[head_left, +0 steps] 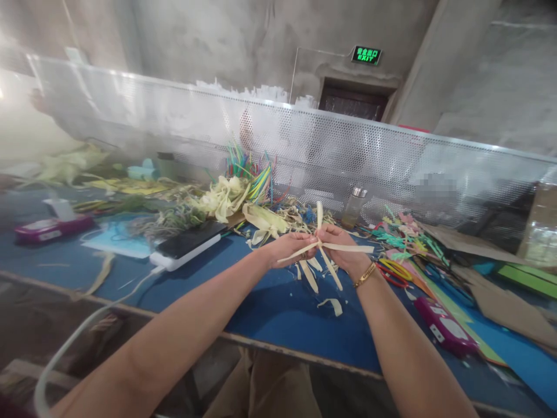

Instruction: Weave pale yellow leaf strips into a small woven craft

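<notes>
Several pale corn husk strips [331, 267] cross at one point, their ends sticking out up, down and to both sides. My left hand [292, 245] pinches them from the left, close to the crossing. From the other side my right hand [340, 244], with a gold bracelet [364, 275] at the wrist, pinches the same spot. The fingertips of both hands nearly meet and partly hide the crossing. Beneath, a loose husk scrap [335, 306] lies on the blue table [296, 331].
Corn husks [263, 220] and colourful pipe cleaners [248, 168] lie behind my hands. To the left is a white-edged dark device [187, 247] with a cable. Scissors [394, 271], a purple box [446, 325] and cardboard [505, 302] lie right. A glass bottle [354, 208] stands by the perforated metal screen [383, 162].
</notes>
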Motion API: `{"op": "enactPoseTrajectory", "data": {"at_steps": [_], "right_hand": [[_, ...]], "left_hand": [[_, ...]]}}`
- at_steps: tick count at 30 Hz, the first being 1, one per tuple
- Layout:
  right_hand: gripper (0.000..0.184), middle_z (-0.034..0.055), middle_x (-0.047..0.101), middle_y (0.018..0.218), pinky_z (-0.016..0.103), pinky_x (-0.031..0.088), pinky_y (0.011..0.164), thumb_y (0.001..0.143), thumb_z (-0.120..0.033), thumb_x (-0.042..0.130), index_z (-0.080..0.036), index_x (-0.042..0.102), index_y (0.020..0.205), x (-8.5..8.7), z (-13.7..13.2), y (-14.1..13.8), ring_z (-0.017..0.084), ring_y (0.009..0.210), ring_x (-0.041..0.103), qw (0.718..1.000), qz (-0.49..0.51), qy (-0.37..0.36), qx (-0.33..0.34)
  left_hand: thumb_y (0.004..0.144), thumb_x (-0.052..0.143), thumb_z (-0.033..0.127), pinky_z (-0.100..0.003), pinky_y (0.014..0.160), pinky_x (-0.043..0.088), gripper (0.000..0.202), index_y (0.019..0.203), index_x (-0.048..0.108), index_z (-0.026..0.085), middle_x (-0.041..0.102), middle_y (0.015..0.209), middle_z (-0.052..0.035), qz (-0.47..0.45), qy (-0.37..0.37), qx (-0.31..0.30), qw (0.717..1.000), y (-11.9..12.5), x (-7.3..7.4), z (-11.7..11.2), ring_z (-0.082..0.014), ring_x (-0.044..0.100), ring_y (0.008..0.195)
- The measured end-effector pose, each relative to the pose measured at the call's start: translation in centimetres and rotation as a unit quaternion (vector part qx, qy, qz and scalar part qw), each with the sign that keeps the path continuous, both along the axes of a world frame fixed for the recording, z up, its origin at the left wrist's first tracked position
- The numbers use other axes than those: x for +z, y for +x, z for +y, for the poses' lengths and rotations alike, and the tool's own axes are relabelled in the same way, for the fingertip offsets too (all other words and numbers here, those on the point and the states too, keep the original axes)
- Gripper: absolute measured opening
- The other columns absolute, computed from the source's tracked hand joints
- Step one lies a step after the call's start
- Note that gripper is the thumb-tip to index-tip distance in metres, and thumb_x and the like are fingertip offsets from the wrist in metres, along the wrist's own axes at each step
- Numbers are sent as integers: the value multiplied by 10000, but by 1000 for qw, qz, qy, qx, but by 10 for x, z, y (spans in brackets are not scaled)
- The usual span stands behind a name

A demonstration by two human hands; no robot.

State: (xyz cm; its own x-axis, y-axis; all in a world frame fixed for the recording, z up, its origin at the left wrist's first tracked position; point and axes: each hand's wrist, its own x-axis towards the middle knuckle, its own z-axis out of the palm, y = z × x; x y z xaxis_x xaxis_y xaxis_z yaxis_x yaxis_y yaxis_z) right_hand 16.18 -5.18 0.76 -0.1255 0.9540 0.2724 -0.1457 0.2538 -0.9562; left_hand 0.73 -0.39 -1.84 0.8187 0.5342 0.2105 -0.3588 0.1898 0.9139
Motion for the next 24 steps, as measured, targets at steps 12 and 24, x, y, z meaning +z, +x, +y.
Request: {"op": "enactPoseTrajectory", "data": {"at_steps": [12, 24], "right_hand": [[275, -39, 575, 615, 275, 426, 598, 606, -406, 767, -215, 574, 644, -7, 8, -3, 118, 576, 503, 994, 21, 56, -93], [263, -46, 530, 567, 276, 386, 621, 594, -381, 752, -200, 562, 571, -23, 22, -9, 115, 567, 449, 978, 31, 71, -194]], "left_hand": [[693, 692, 380, -311, 838, 415, 256, 815, 683, 156, 645, 906, -62, -32, 176, 229, 957, 3, 6, -5, -180, 565, 882], [673, 626, 280, -270, 678, 384, 130, 652, 618, 152, 573, 651, 3, 30, 142, 243, 959, 13, -3, 11, -138, 512, 679]]}}
